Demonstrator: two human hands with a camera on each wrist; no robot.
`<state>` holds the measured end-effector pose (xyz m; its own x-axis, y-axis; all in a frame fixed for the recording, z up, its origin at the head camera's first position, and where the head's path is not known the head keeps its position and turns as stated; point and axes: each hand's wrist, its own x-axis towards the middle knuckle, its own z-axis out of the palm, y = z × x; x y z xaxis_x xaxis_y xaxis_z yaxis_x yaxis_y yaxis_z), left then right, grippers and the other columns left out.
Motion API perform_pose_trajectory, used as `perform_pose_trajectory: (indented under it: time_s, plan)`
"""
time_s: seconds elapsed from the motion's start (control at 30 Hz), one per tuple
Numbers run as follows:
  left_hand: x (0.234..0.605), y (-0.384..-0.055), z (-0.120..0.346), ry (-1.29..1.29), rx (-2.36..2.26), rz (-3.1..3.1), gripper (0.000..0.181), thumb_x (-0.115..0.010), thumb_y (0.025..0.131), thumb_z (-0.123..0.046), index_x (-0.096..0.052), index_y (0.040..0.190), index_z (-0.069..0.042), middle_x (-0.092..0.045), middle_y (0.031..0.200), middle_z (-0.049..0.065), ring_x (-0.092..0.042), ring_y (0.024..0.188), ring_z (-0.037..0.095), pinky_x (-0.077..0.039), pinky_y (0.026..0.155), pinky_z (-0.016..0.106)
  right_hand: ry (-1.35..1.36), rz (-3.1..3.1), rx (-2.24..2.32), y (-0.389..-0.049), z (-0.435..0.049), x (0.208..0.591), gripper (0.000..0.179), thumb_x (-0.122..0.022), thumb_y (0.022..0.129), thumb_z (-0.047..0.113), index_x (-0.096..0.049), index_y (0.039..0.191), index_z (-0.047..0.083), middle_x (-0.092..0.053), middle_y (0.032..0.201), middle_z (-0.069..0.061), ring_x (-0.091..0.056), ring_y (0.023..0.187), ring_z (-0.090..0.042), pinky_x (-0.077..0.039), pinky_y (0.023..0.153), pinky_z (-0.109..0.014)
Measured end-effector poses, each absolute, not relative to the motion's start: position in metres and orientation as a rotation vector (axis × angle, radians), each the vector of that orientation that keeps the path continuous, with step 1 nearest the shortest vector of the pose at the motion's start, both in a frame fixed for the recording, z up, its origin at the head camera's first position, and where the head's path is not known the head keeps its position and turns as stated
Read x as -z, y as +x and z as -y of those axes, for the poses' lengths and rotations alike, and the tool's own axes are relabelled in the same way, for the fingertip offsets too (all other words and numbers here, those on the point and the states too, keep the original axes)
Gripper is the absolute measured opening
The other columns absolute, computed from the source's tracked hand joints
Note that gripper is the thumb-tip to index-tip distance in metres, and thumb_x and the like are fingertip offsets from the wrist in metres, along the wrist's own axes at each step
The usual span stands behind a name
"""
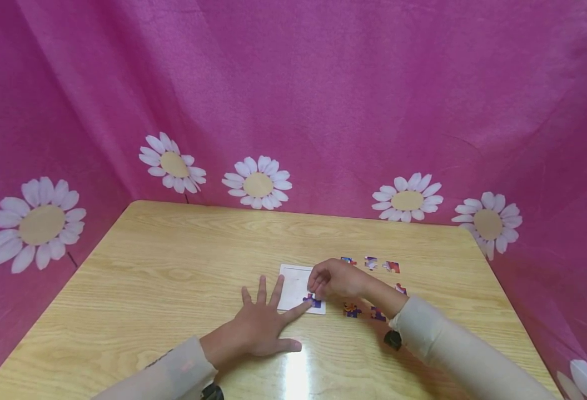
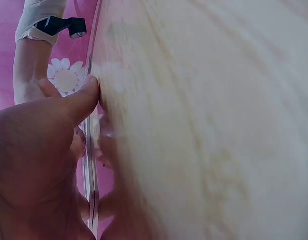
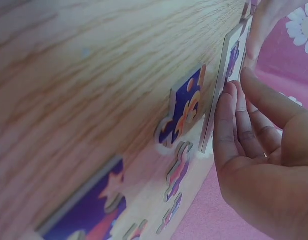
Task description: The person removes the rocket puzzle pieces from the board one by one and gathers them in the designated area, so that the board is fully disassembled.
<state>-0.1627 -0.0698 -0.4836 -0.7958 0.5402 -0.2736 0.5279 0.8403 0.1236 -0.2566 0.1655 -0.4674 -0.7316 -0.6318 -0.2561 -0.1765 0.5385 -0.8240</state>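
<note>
A white puzzle tray [image 1: 293,283] lies flat on the wooden table, with one purple jigsaw piece [image 1: 314,301] in its near right corner. My left hand [image 1: 262,329] rests with fingers spread at the tray's near left side, and its index fingertip touches that piece. Over the tray's right edge is my right hand [image 1: 337,278], fingers loosely curled, its fingertips just beyond the piece. In the right wrist view nothing shows between the thumb and fingers of the right hand [image 3: 274,145], and the jigsaw piece [image 3: 233,59] lies flat beyond the fingertips.
Several loose jigsaw pieces lie right of the tray, including a purple and orange one [image 1: 352,310], a red one [image 1: 392,267] and a white and purple one [image 1: 371,263]. The right forearm passes over some. A pink flowered curtain [image 1: 323,111] stands behind the table [image 1: 173,266].
</note>
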Motion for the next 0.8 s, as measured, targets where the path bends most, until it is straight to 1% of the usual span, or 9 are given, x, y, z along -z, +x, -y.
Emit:
perform_pose_trajectory:
  time_s: [0.1,0.17,0.37,0.43,0.6,0.8]
  plan:
    - [0.484,-0.165,0.073,0.821,-0.095,-2.704,0.087,-0.038,0.086,-0.090,-0.008,0.160,-0.057,0.000,0.170,0.026,-0.002,0.148,0.065,-0.017,0.103,0.088,-0.659,-2.240,1.111,-0.257,-0.165,0.467,0.019,-0.073,0.086,-0.012,-0.074,0.099,0.002,-0.075,0.093,-0.004,-0.069,0.088,-0.015,-0.058,0.082,-0.031]
    - [0.484,-0.166,0.077,0.834,-0.141,-2.684,0.087,-0.039,0.085,-0.090,-0.009,0.160,-0.057,0.001,0.170,0.026,-0.001,0.148,0.065,-0.016,0.103,0.088,-0.667,-2.240,1.111,-0.257,-0.165,0.467,0.019,-0.074,0.085,-0.012,-0.074,0.099,0.002,-0.075,0.093,-0.005,-0.069,0.088,-0.015,-0.058,0.082,-0.030]
    - [0.476,-0.168,0.086,0.871,-0.249,-2.607,0.079,-0.045,0.088,-0.085,-0.024,0.158,-0.056,0.002,0.171,0.023,0.000,0.148,0.063,-0.013,0.107,0.086,-0.692,-2.248,1.113,-0.256,-0.165,0.466,0.019,-0.076,0.083,-0.013,-0.073,0.098,-0.001,-0.075,0.093,-0.008,-0.069,0.086,-0.016,-0.058,0.080,-0.029]
    - [0.474,-0.169,0.087,0.880,-0.247,-2.597,0.078,-0.046,0.088,-0.084,-0.026,0.158,-0.056,0.002,0.171,0.023,0.000,0.149,0.063,-0.014,0.108,0.084,-0.703,-2.261,1.099,-0.256,-0.165,0.465,0.019,-0.077,0.083,-0.012,-0.073,0.097,-0.001,-0.075,0.092,-0.008,-0.069,0.086,-0.015,-0.058,0.080,-0.029]
    - [0.473,-0.168,0.087,0.883,-0.214,-2.605,0.078,-0.048,0.088,-0.083,-0.027,0.158,-0.056,0.000,0.172,0.022,-0.002,0.149,0.062,-0.015,0.109,0.083,-0.727,-2.310,1.012,-0.256,-0.162,0.463,0.018,-0.078,0.083,-0.010,-0.074,0.095,0.003,-0.074,0.090,-0.004,-0.068,0.084,-0.012,-0.057,0.080,-0.028]
    - [0.476,-0.168,0.086,0.871,-0.174,-2.616,0.079,-0.048,0.087,-0.085,-0.025,0.157,-0.058,0.001,0.172,0.021,-0.002,0.149,0.062,-0.016,0.109,0.083,-0.739,-2.338,0.938,-0.258,-0.157,0.461,0.017,-0.080,0.082,-0.009,-0.074,0.091,0.005,-0.073,0.084,-0.002,-0.066,0.078,-0.010,-0.056,0.075,-0.026]
